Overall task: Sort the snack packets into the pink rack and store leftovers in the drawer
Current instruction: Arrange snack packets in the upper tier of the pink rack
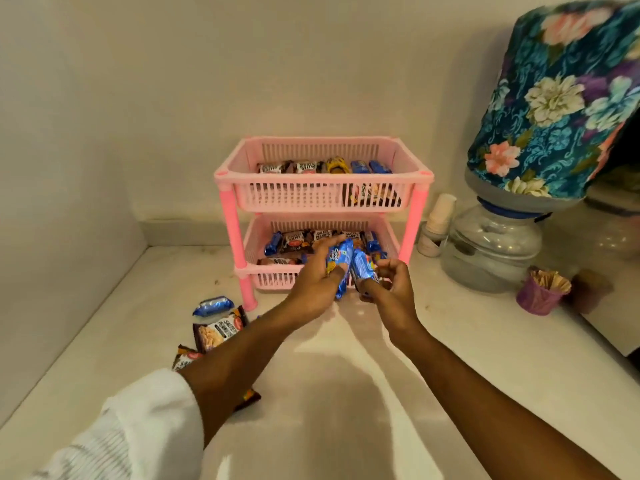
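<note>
Nearest the viewer, a white knitted sleeve (114, 434) covers the person's left upper forearm; the right forearm is bare. Both arms reach forward over the white countertop (346, 393).

To the left of the left forearm, loose packets lie on the countertop. Four can be counted: one blue biscuit packet (212, 305), one salted peanut packet (221, 330), one dark packet (186, 356) partly hidden by the forearm, and one dark packet corner (247, 399) showing below the forearm.

The left hand (313, 284) grips one blue biscuit pack (341, 268), thumb across its front and fingers behind it. The right hand (389, 285) pinches a second blue pack (363, 266) between thumb and curled fingers. The two packs touch each other and sit at the front rim of the lower tray.

Directly beyond both hands stands the pink rack (323, 216), two tiers on pink posts. The lower tray (273, 277) holds blue and dark packets; the exact count cannot be told. The upper tray (311, 197) holds a row of five visible packets along its back: two dark, one yellow, two blue. Further dark packets show through its front slats.

To the right of the right hand stand one purple cup of wooden sticks (540, 289), one stack of paper cups (440, 216), and one water dispenser bottle (491, 251) under a floral cover (561, 98).
</note>
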{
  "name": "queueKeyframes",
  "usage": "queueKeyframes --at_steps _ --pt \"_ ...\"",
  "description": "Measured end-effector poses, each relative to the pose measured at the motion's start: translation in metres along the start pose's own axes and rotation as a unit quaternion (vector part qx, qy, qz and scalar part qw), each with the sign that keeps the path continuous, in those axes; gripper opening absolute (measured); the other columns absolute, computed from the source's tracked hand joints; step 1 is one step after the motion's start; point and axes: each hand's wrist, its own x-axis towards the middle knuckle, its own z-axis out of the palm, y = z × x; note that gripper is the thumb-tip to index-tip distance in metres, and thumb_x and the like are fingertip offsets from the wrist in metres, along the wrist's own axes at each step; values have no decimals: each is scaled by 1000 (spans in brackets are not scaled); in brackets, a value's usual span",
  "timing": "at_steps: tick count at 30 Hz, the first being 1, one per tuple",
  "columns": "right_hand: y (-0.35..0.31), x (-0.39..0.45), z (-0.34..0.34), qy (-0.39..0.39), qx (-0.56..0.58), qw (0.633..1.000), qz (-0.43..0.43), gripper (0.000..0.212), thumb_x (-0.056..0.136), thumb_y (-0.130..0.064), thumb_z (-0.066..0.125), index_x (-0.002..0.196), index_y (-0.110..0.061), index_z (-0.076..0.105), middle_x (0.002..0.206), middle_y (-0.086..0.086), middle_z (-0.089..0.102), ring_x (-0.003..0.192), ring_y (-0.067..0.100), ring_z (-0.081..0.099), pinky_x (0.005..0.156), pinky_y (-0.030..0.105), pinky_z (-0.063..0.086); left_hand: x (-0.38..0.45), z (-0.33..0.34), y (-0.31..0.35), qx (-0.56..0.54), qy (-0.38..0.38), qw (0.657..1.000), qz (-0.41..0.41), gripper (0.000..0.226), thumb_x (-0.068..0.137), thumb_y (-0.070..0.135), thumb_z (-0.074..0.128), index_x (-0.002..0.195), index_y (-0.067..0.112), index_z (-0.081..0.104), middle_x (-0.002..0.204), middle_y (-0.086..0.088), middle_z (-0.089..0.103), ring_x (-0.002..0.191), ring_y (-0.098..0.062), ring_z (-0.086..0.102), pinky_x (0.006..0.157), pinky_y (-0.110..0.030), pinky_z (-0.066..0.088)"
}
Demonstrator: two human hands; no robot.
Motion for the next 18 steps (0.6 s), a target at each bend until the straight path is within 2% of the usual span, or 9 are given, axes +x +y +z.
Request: queueKeyframes --at_steps 2,5,6,7,9,11,13,15,18 --pt "-27 8 16 5 29 999 -33 42 76 -3 76 107 -18 53 109 5 62 95 22 63 74 46 59 18 -24 19 -12 27 999 25 49 97 8 54 138 34 45 132 7 56 121 -16 57 102 -37 49" --pt "-68 20 39 16 32 996 -79 43 74 -9 81 104 -22 53 108 3 65 98 19 65 78 37 59 41 -63 47 4 56 997 57 49 94 13 60 125 49 50 96 7 68 82 -24 69 74 -49 60" --pt "-81 26 47 26 21 995 -89 45 74 -9 83 105 -22 53 109 2 65 99 18 65 78 34 58 50 -78 54 10 58 996 65 48 94 15 61 124 51 49 91 6 68 76 -25 69 68 -50 60" --pt "-94 32 54 35 16 995 -88 46 74 -8 84 106 -22 53 110 2 65 99 18 66 76 32 57 59 -92 62 11 56 996 75 48 94 16 61 125 51 49 91 3 69 74 -23 69 65 -48 60" --pt "-121 47 65 45 44 997 -53 48 74 -2 83 107 -21 53 110 7 68 98 25 70 73 38 59 77 -117 75 7 53 995 90 48 95 15 62 125 50 48 92 -2 69 71 -20 69 59 -41 60" --pt "-150 62 75 40 67 996 -32 50 72 2 80 109 -18 53 111 11 70 95 29 72 72 41 60 96 -138 88 6 55 994 90 49 94 16 64 126 49 47 89 -5 69 65 -16 68 49 -29 55" --pt "-177 77 81 33 42 998 -31 52 70 3 79 113 -15 56 110 14 72 92 29 74 71 39 62 113 -151 100 12 52 995 89 49 92 19 67 125 48 47 90 -4 68 68 -18 69 49 -30 54" --pt "-202 93 87 34 -7 999 -24 53 69 2 81 117 -8 61 107 17 73 91 32 74 79 45 63 130 -157 108 23 50 995 86 50 88 20 71 124 46 48 91 -1 67 76 -20 72 59 -37 59" --pt "-228 122 94 25 -86 996 -21 27 69 -1 84 91 5 71 96 24 74 79 32 75 79 48 63 156 -159 115 34 47 996 72 51 85 20 75 123 40 49 92 1 68 79 -17 72 65 -33 61"
